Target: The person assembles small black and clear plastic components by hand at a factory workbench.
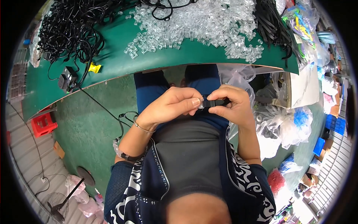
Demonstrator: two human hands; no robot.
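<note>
Both my hands meet above my lap, just off the front edge of the green table. My left hand (178, 103) is closed, its thumb and forefinger pinching a small clear plastic piece (201, 105). Facing it, my right hand (234, 104) pinches a black strap (214, 103), whose end touches the clear piece; whether it is inside the piece I cannot tell. The strap's other part is hidden behind my right fingers. A large heap of similar clear plastic pieces (201, 28) lies on the table ahead of me.
On the green table (112, 59), tangled black cords (67, 31) lie left and a bundle of black straps (274, 26) right. A black adapter (68, 78) and a yellow piece (94, 68) sit near the edge. A red stool (43, 124) and plastic bags (287, 127) stand around.
</note>
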